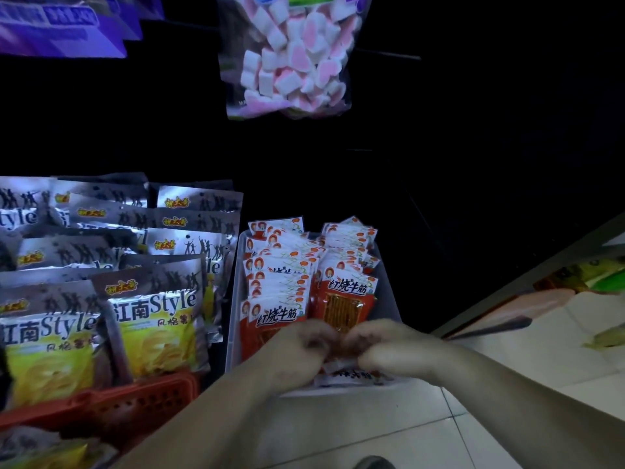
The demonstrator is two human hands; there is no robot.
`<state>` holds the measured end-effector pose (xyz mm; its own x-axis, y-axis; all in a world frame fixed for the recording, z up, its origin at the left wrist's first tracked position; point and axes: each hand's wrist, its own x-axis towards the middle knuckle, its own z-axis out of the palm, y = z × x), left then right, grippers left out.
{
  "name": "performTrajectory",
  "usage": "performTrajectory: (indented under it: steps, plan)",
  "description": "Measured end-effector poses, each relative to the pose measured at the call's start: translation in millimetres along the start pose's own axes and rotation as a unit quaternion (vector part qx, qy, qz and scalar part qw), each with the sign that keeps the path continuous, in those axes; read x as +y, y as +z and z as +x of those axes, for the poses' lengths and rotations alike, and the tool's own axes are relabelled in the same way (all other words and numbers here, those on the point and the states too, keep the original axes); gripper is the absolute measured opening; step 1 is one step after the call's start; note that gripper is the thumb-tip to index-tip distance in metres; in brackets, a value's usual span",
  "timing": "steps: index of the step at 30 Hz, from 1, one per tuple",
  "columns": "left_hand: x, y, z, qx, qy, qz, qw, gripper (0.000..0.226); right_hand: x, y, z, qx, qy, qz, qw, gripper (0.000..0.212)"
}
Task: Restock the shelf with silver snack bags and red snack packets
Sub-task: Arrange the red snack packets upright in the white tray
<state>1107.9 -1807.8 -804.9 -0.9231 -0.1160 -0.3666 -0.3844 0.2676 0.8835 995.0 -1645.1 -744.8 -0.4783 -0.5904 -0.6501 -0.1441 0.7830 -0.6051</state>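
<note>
Silver snack bags [152, 319] with yellow chip pictures stand in rows at the left, fronted by a red basket [111, 401]. To their right a white tray [385, 286] holds two rows of red snack packets [280, 282]. My left hand [297, 350] and my right hand [389, 346] meet at the tray's front edge, fingers curled together round a red-and-white packet [355, 375] whose lower edge shows beneath them. The fingertips themselves are blurred and hidden.
A bag of pink and white marshmallows [291, 59] hangs above on a peg. Purple packs [61, 25] hang at the top left. A shelf edge [527, 279] with more goods runs along the right. Pale floor tiles [355, 431] lie below.
</note>
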Motion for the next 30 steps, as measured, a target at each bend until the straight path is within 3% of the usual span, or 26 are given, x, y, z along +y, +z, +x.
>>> performTrajectory:
  steps: [2,5,8,11,14,18,22,24,27,28,30]
  plan:
    - [-5,4,-1,-0.05,-0.014,0.015,0.999,0.022,-8,-9,1,-0.012,0.02,0.002,1.0,0.029]
    - [-8,9,-3,-0.085,-0.035,0.003,0.996,0.043,-13,-26,24,0.097,0.0,-0.087,0.991,0.022]
    - [-12,12,1,-0.029,0.016,0.053,0.998,0.029,-11,-37,57,0.201,-0.005,-0.23,0.952,0.042]
    - [-20,9,10,0.068,0.048,0.051,0.995,0.015,-7,-31,79,0.24,0.006,-0.325,0.915,0.064]
    - [-25,5,18,0.094,0.033,0.022,0.995,0.021,-1,-25,92,0.286,-0.006,-0.36,0.888,0.062]
    - [-27,2,20,0.116,0.036,0.027,0.992,0.025,6,-35,93,0.314,-0.065,-0.351,0.879,0.015]
    - [-24,0,17,0.038,0.023,0.025,0.999,0.017,9,-40,78,0.29,-0.111,-0.33,0.891,0.016]
    - [-22,2,11,-0.04,0.011,0.057,0.997,0.023,1,-50,68,0.277,-0.099,-0.266,0.918,0.018]
    - [-19,10,3,-0.086,0.038,0.114,0.989,0.028,-14,-64,55,0.304,-0.108,-0.179,0.93,0.025]
    - [-17,12,1,-0.071,0.058,0.128,0.987,0.028,-18,-66,49,0.305,-0.112,-0.167,0.931,0.026]
    - [-12,12,0,0.047,0.096,0.125,0.986,0.021,-30,-65,32,0.286,-0.124,-0.134,0.941,0.03]
